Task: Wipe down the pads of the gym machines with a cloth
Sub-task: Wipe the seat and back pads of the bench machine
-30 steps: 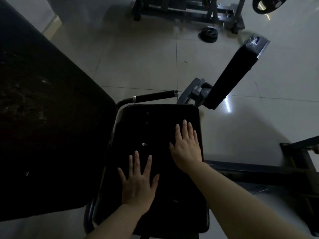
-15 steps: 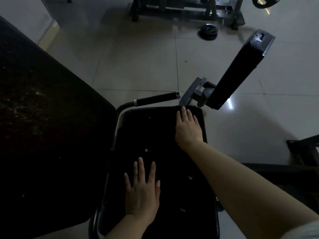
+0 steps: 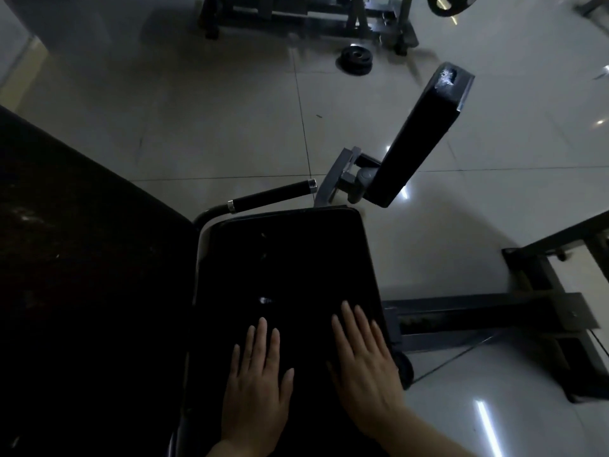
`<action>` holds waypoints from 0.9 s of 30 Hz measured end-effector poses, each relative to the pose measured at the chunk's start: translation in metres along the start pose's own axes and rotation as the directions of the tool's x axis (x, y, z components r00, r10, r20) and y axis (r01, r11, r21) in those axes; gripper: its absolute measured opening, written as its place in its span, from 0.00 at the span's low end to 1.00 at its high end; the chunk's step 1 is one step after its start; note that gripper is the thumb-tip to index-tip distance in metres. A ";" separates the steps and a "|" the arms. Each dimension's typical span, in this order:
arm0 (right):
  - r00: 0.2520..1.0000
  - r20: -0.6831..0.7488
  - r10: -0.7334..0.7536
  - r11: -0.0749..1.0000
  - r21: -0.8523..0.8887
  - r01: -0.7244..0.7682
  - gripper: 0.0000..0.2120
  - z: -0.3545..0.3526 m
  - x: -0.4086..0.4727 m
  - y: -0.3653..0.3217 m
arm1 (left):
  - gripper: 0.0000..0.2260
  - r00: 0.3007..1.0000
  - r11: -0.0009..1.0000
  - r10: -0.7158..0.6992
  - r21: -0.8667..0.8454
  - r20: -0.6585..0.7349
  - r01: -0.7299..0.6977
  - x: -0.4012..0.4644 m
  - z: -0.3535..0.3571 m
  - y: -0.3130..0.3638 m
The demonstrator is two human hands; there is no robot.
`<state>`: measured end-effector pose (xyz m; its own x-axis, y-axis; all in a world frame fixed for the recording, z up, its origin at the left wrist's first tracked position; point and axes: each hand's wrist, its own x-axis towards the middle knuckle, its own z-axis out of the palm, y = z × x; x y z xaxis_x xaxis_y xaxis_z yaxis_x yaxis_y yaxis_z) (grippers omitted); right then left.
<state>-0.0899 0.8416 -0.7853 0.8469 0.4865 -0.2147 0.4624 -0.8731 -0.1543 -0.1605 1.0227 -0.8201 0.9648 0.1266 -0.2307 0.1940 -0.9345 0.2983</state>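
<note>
In a dimly lit gym, we lay both hands flat on the black seat pad (image 3: 283, 258) of a machine, at its near end. Our left hand (image 3: 255, 387) rests palm down with the fingers straight and slightly spread, grasping nothing; our right hand (image 3: 365, 364) lies just beside it, nearer the pad's right edge, its fingers likewise straight and pressed to the surface. We cannot make out a cloth under either palm: the pad is too dark to tell whether any fabric lies there. A few pale specks show along the middle of the seat. To the left rises a large black back pad (image 3: 82, 275), its surface flecked with faint worn marks. Beyond the seat's far edge a black handle grip (image 3: 270, 196) with a silver collar points right, and next to it a grey metal bracket (image 3: 342, 179) carries a long narrow pad (image 3: 418, 140) that tilts up and away to the right, its top corner scuffed. To the right of the seat the machine's dark steel frame (image 3: 494, 311) runs along the glossy tiled floor (image 3: 197, 110). Far off, a small weight plate (image 3: 355, 59) lies flat on the tiles in front of another machine's base (image 3: 306, 14).
</note>
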 end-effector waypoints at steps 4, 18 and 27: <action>0.996 -0.083 0.046 0.999 -0.024 -0.048 0.29 -0.025 0.088 0.011 | 0.27 1.000 1.000 0.005 -0.017 -0.022 -0.005 0.000 0.003 0.000; 1.000 0.016 0.005 0.997 0.072 -0.006 0.29 -0.042 0.107 0.018 | 0.27 0.995 1.000 0.005 -0.014 -0.101 -0.007 -0.001 0.010 0.001; 0.974 -0.026 -0.223 0.972 -0.075 0.221 0.27 -0.006 0.003 0.017 | 0.27 0.993 0.998 0.013 -0.058 -0.120 -0.020 -0.001 0.012 0.001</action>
<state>-0.0779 0.8282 -0.7831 0.7285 0.6684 -0.1501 0.6566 -0.7438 -0.1248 -0.1636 1.0179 -0.8304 0.9816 0.1531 -0.1141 0.1843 -0.9161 0.3560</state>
